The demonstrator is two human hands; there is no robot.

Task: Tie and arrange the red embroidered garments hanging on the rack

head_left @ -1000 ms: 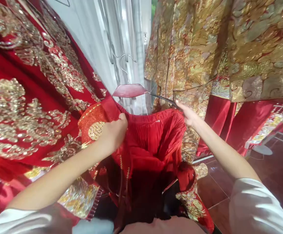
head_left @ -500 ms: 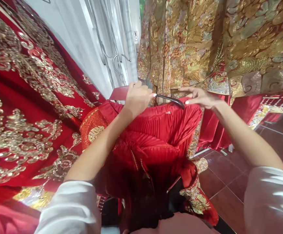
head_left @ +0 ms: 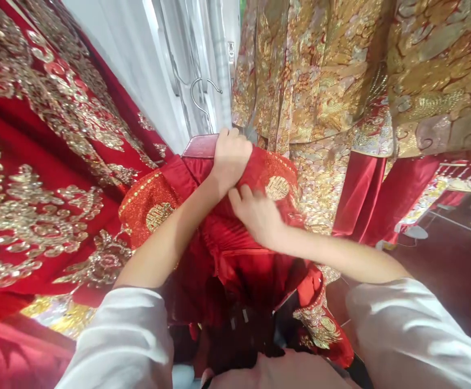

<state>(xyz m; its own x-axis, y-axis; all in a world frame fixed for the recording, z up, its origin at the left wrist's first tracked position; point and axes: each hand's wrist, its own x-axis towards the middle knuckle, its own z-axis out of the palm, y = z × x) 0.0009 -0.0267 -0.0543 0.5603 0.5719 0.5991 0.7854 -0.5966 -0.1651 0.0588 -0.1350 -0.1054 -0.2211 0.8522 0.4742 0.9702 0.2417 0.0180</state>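
The gold-emblemed red jacket [head_left: 259, 173] drapes over the clothes hanger [head_left: 199, 146], whose right arm, bare a moment ago, is now hidden; both sides look covered. The left hand [head_left: 233, 155] grips the hanger's middle; the right hand [head_left: 259, 217] pinches cloth below it.

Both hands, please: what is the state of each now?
Left hand: closed on the hanger.
Right hand: curled against the red garment; grip cannot be told.
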